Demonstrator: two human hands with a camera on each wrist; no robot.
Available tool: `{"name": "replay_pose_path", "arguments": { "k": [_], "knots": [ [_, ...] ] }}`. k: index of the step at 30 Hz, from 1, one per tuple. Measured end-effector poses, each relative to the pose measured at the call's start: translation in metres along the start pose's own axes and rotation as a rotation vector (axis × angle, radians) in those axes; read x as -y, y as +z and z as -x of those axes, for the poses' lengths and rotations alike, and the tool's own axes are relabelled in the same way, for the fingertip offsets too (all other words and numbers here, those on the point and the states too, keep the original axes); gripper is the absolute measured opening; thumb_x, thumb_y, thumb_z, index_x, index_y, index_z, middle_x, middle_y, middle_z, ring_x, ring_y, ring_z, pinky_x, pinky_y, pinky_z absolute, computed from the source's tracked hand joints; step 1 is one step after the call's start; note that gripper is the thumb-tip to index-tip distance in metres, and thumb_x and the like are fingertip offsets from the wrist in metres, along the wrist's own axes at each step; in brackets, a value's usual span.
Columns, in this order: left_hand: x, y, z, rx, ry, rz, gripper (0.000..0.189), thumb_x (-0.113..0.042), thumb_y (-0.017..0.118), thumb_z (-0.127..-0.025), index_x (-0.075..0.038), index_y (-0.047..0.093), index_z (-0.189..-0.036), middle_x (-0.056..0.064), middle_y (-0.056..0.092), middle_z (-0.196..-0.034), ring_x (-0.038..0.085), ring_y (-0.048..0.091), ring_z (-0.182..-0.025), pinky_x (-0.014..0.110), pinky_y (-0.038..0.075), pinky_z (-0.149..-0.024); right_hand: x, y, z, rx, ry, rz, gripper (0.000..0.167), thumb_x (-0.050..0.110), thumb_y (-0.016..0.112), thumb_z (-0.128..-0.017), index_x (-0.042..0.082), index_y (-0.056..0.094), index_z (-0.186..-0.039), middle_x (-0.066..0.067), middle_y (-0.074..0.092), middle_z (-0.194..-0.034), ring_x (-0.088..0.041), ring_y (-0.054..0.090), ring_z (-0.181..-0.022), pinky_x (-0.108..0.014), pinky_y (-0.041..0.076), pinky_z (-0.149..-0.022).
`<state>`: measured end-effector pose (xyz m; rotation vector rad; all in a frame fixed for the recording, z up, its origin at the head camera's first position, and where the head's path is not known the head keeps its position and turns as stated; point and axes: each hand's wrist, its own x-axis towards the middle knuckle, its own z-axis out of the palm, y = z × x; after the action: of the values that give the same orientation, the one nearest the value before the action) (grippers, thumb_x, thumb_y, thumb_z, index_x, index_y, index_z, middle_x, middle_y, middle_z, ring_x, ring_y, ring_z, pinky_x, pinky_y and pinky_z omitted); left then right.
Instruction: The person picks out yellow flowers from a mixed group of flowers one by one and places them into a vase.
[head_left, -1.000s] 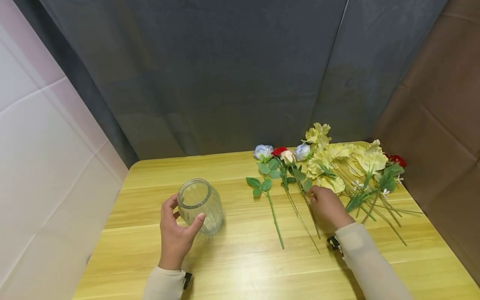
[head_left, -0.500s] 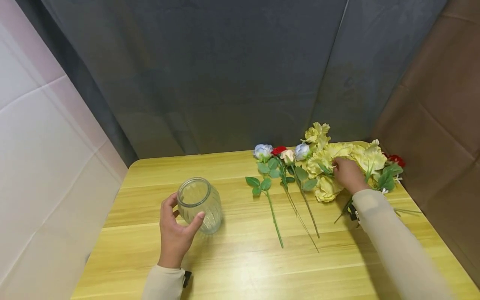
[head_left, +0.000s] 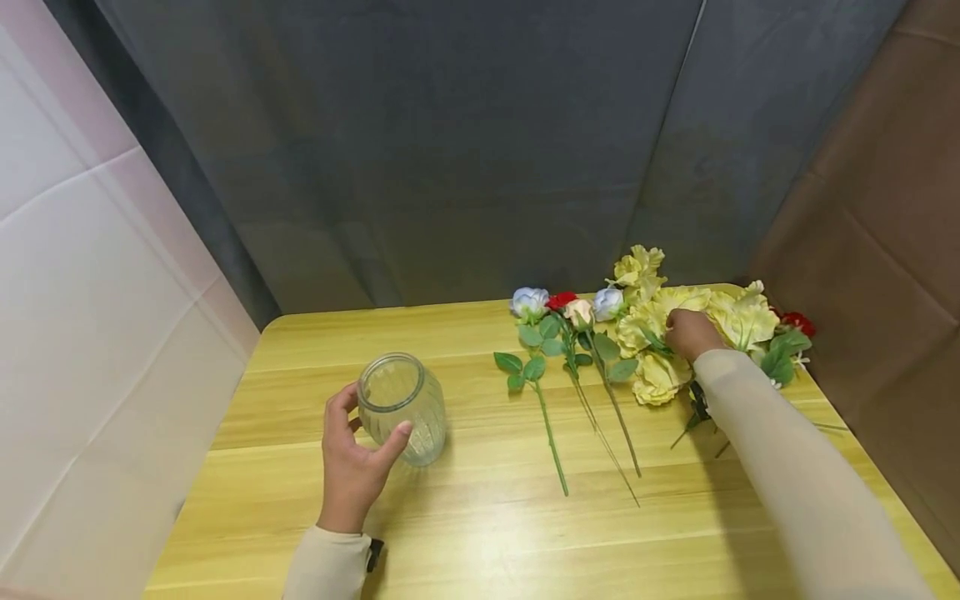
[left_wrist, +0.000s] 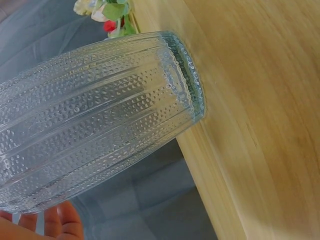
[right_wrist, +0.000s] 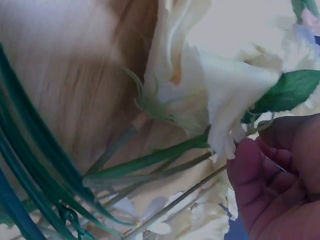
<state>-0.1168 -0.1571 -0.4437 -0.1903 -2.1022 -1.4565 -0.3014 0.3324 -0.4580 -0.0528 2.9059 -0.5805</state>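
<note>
While yellow flowers [head_left: 682,297] are lying near the bench's [head_left: 480,517] far right corner, the right hand [head_left: 692,336] is pinching a stem [right_wrist: 190,192] whose tangling could drag others, the left hand [head_left: 356,462] gripping the glass vase [head_left: 420,417] nearer the left edge.

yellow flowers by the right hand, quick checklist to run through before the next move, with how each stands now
1. Glass vase standing on the table: ok.
2. Left hand steadying the vase, fingers and thumb around its sides: ok.
3. Vase mouth uncovered, no stems showing inside: ok.
4. Right hand firmly pinching one stem: cannot tell; its fingers are among the yellow flowers, but what they hold is unclear.
5. Stems in that pile lying free of each other: not ok; the right wrist view shows them overlapping.
6. Tabletop between pile and vase free of other flowers: not ok; the cream rose, among others, lies there.
</note>
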Motion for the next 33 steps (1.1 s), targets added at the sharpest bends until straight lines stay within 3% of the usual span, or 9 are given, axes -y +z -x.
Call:
{"name": "replay_pose_path", "arguments": {
  "k": [6,12,17,22,24,28,33],
  "knots": [
    [-0.003,0.0,-0.001,0.0,0.004,0.006,0.07,0.0,0.079,-0.072,0.012,0.045,-0.132,0.032,0.049,-0.125,0.041,0.045,-0.114,0.037,0.038,-0.086,0.001,0.004,-0.002,0.014,-0.011,0.061,0.034,0.004,0.05,-0.099,-0.016,0.054,-0.126,-0.036,0.056,-0.124,-0.05,0.057,-0.109,-0.056,0.05,-0.087],
    [-0.005,0.0,-0.001,-0.002,0.015,0.0,0.069,-0.001,0.079,-0.072,0.013,0.045,-0.131,0.032,0.049,-0.125,0.041,0.045,-0.114,0.036,0.038,-0.086,-0.001,0.004,0.0,-0.006,-0.004,0.0,0.034,0.002,0.051,-0.097,-0.015,0.054,-0.126,-0.036,0.056,-0.123,-0.046,0.059,-0.103,-0.053,0.052,-0.081],
    [-0.005,0.0,-0.001,-0.002,0.019,-0.002,0.069,-0.001,0.079,-0.073,0.012,0.045,-0.131,0.032,0.049,-0.125,0.041,0.045,-0.115,0.036,0.038,-0.086,0.002,-0.001,0.004,-0.036,0.002,-0.035,0.037,-0.002,0.049,-0.093,-0.015,0.052,-0.128,-0.036,0.055,-0.125,-0.049,0.058,-0.106,-0.056,0.051,-0.084],
    [-0.005,0.0,-0.001,-0.001,0.015,-0.004,0.069,-0.001,0.079,-0.072,0.012,0.045,-0.132,0.032,0.049,-0.125,0.037,0.046,-0.114,0.035,0.038,-0.086,0.008,-0.014,0.009,-0.037,0.02,-0.063,0.041,-0.003,0.04,-0.094,-0.015,0.048,-0.132,-0.036,0.052,-0.128,-0.05,0.055,-0.109,-0.058,0.048,-0.087],
    [-0.005,0.0,-0.001,-0.001,0.014,-0.006,0.069,0.0,0.079,-0.072,0.012,0.045,-0.131,0.032,0.049,-0.125,0.037,0.046,-0.114,0.034,0.038,-0.086,0.011,-0.019,0.011,-0.057,0.017,-0.064,0.04,-0.002,0.038,-0.095,-0.016,0.048,-0.131,-0.036,0.054,-0.124,-0.047,0.058,-0.101,-0.057,0.049,-0.085],
    [-0.004,0.0,-0.001,0.0,0.015,-0.003,0.069,0.0,0.079,-0.072,0.012,0.045,-0.131,0.032,0.049,-0.125,0.039,0.046,-0.114,0.035,0.038,-0.087,0.014,-0.027,0.015,-0.103,-0.007,-0.073,0.037,-0.001,0.039,-0.097,-0.016,0.049,-0.129,-0.032,0.062,-0.105,-0.032,0.056,-0.07,-0.045,0.047,-0.067],
    [-0.003,0.0,-0.001,0.0,0.014,0.004,0.069,0.0,0.079,-0.072,0.012,0.045,-0.131,0.032,0.049,-0.125,0.04,0.045,-0.115,0.035,0.038,-0.087,0.019,-0.033,0.02,-0.144,-0.042,-0.094,0.033,0.003,0.04,-0.099,-0.014,0.051,-0.124,-0.027,0.062,-0.096,-0.024,0.05,-0.062,-0.04,0.042,-0.06]
  ]
}}
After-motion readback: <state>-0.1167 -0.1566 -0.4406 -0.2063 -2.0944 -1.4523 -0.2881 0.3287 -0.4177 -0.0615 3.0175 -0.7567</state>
